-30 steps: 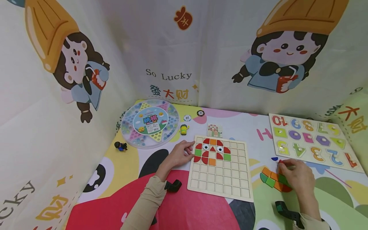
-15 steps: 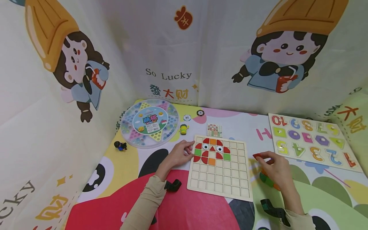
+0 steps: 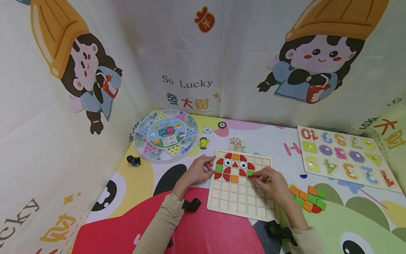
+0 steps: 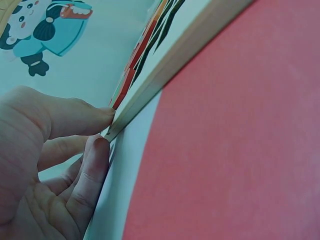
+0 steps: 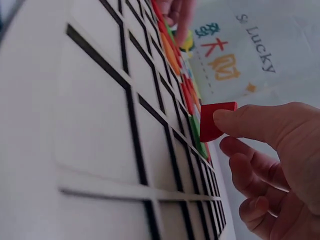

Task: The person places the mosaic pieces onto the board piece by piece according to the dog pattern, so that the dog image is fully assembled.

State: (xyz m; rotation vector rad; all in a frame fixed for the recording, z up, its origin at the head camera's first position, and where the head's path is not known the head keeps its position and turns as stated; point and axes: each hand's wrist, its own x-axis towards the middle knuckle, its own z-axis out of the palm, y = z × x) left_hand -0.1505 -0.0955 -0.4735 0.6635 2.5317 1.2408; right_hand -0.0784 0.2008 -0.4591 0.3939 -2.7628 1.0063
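Note:
A wooden grid board [image 3: 236,199] lies on the table, its upper left squares holding red, orange and green tiles and two eye tiles [image 3: 227,162]. At its left edge, my left hand [image 3: 197,171] pinches the rim between thumb and fingers; the left wrist view shows the thumb on top at the board's edge [image 4: 150,92]. My right hand [image 3: 272,181] is over the board's right part, pinching a red quarter-round tile [image 5: 212,122] by thumb and fingers. That tile is beside the right green tile [image 3: 251,172]; whether it touches the board cannot be told.
Loose orange, green and red tiles [image 3: 308,198] lie right of the board, near a dark blue piece [image 3: 303,176]. A number puzzle [image 3: 345,155] is at the right. Behind the board are a pattern card [image 3: 238,144], chips [image 3: 222,125], a toy figure [image 3: 203,142] and a marble game [image 3: 152,137].
My right hand has carried the red tile leftward from beside the loose tiles to over the board, uncovering the loose tiles. The left hand has stayed at the board's left edge.

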